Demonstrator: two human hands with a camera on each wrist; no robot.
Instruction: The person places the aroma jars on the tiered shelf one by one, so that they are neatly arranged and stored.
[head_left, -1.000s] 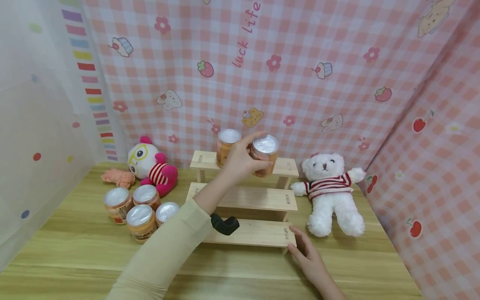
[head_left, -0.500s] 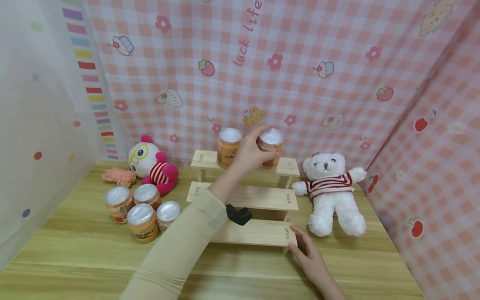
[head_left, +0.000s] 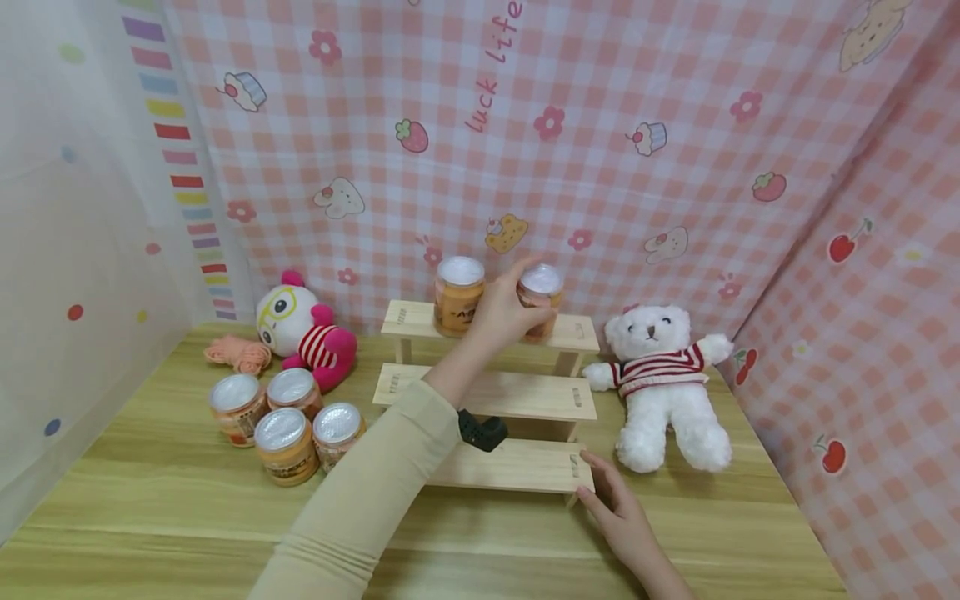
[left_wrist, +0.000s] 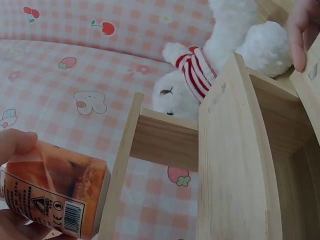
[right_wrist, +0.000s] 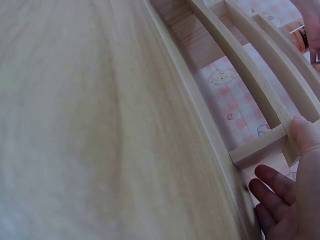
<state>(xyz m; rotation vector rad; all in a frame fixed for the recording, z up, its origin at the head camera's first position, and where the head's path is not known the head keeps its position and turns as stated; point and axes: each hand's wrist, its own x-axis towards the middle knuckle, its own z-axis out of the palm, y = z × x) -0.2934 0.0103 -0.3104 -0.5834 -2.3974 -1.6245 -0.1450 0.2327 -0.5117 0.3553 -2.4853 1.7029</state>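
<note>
Head view: left hand [head_left: 501,315] grips the upright jar [head_left: 539,300], lid up, on the shelf's [head_left: 577,333] top step.

The left arm [head_left: 360,508] wears a long beige ribbed-cuff sleeve with a black wrist device [head_left: 482,431]; the right hand [head_left: 618,517] is bare.

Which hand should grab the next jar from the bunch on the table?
Probably the left. The left hand grips a jar on the top shelf, and the four jars sit on its side. The right hand rests at the bottom shelf's far corner.
</note>
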